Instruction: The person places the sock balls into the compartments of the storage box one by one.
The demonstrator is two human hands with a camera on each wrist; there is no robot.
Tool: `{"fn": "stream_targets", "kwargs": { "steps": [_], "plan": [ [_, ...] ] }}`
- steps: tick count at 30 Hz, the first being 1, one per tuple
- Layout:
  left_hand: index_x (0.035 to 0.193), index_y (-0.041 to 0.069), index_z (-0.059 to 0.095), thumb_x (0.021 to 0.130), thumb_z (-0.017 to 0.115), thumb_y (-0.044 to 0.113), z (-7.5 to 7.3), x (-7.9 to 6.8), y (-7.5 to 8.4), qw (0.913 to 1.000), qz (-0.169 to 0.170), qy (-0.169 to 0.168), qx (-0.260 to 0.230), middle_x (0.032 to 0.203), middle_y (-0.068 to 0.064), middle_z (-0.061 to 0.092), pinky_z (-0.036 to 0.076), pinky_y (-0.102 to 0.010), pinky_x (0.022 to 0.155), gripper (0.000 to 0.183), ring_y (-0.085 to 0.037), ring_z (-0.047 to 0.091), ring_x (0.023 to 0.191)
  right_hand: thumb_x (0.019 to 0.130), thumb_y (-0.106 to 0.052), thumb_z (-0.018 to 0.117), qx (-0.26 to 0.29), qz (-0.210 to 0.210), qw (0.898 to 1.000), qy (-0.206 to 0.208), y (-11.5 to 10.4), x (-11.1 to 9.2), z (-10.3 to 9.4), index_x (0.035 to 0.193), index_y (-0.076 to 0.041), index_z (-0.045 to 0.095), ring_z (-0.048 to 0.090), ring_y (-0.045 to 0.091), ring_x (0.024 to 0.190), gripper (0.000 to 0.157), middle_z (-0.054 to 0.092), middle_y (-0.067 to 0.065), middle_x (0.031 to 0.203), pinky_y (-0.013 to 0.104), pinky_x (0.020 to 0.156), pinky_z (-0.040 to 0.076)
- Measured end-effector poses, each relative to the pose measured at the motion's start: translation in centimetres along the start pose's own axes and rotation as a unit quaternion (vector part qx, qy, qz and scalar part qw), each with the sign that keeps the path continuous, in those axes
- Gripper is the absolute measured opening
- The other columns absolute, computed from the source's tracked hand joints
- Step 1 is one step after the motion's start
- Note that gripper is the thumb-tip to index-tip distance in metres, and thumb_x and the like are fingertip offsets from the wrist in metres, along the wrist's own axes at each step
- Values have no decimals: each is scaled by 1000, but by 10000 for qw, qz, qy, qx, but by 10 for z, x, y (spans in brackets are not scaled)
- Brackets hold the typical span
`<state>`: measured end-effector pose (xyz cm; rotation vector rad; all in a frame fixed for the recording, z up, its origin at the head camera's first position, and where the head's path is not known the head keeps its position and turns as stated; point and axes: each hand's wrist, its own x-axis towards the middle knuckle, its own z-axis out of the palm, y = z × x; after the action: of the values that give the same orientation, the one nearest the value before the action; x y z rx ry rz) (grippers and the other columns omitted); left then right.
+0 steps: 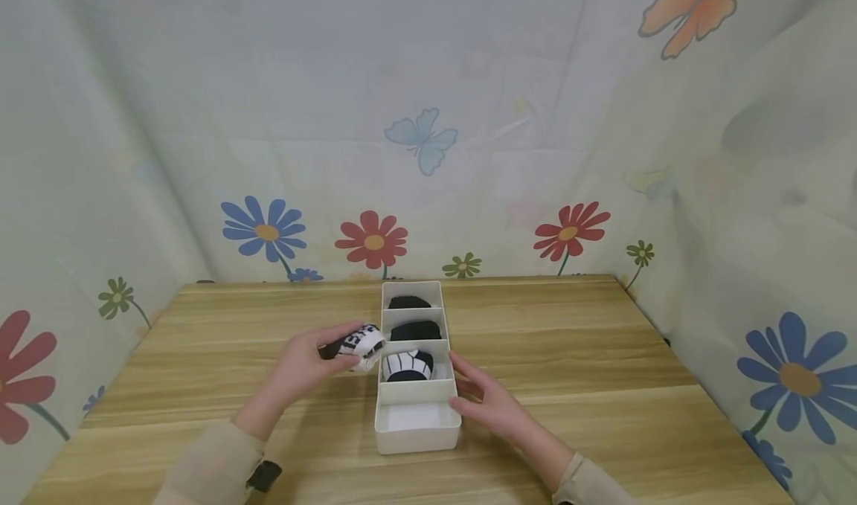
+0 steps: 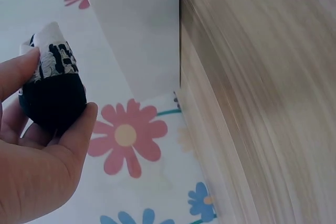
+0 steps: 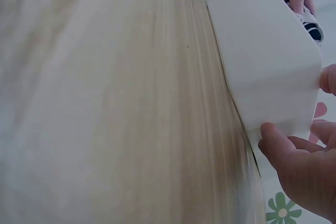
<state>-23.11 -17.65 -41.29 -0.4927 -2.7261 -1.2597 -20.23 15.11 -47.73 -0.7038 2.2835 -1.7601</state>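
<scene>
My left hand point(image 1: 311, 360) grips a rolled black-and-white sock point(image 1: 362, 346) just left of a long white divided box point(image 1: 418, 439). In the left wrist view, thumb and fingers surround the sock's black part point(image 2: 56, 100), and its patterned white end points away from the palm. With its fingers fairly straight, my right hand point(image 1: 492, 401) touches the right side of the box. A striped white-and-black rolled sock point(image 1: 408, 365) lies in the third compartment from the back. Black rolled socks occupy the two compartments behind it. The front compartment shows a bare white floor.
The box stands on a wood-grain table point(image 1: 569, 341), its long side running front to back. A pale cloth point(image 1: 335, 118) printed with flowers and butterflies hangs behind the table and along both sides. A dark band point(image 1: 264, 476) is at my left sleeve.
</scene>
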Motion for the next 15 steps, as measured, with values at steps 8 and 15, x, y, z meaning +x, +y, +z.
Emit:
{"fn": "stream_targets", "kwargs": {
  "steps": [8,15],
  "plan": [
    [132,18,67,84,80,24,16,-3,18,9999,37,-5,-164,127,-8,66,49,-49,94,50,-31,61,115,96,-7,64,18,33,10000,11,-1,-1,0,155,0,27,45,46,131,70,28,27,156,53,105,39],
    [130,18,68,82,82,20,29,-6,32,9994,242,-30,-261,125,-7,67,48,-50,98,50,-31,61,117,96,-5,63,121,-9,9999,-25,1,0,0,155,0,26,44,46,132,70,26,27,156,52,105,40]
  ]
}}
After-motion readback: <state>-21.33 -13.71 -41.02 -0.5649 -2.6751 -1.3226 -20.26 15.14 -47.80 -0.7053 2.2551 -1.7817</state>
